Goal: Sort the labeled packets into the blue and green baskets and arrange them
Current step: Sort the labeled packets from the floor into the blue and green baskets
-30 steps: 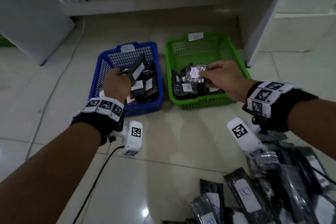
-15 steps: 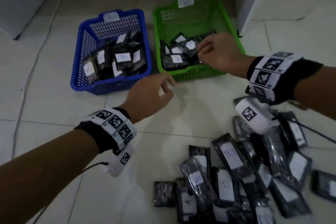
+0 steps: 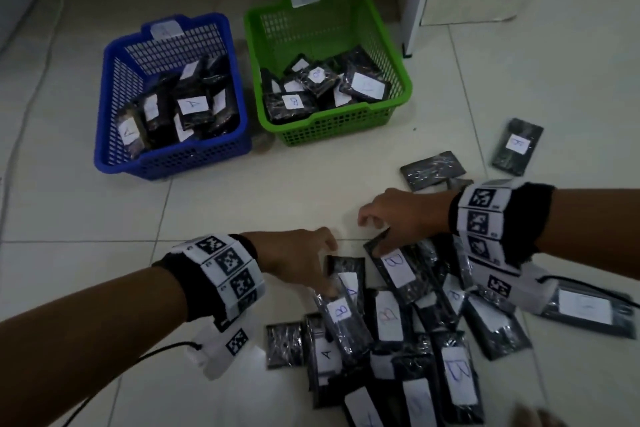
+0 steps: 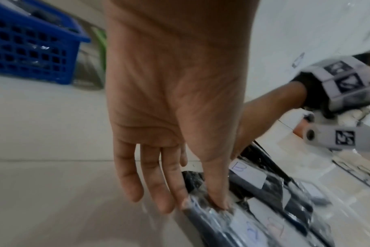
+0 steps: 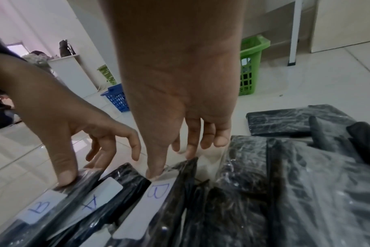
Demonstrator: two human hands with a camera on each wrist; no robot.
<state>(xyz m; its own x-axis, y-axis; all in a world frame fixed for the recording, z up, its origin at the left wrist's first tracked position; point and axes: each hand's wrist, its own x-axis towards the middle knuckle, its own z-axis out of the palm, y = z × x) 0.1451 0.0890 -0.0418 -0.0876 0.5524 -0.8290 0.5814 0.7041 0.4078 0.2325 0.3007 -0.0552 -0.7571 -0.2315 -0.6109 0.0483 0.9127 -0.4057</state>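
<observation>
Black labeled packets (image 3: 398, 333) heaped before blue basket (image 3: 110, 146), green basket (image 3: 398, 80).

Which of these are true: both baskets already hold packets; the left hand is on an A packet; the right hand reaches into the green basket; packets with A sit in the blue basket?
1. Both baskets hold packets. True: blue basket and green basket both do.
2. The left hand is on an A packet. False: its thumb presses a B packet.
3. The right hand reaches into the green basket. False: it touches another B packet in the floor pile.
4. A packets sit in the blue basket. True.
</observation>
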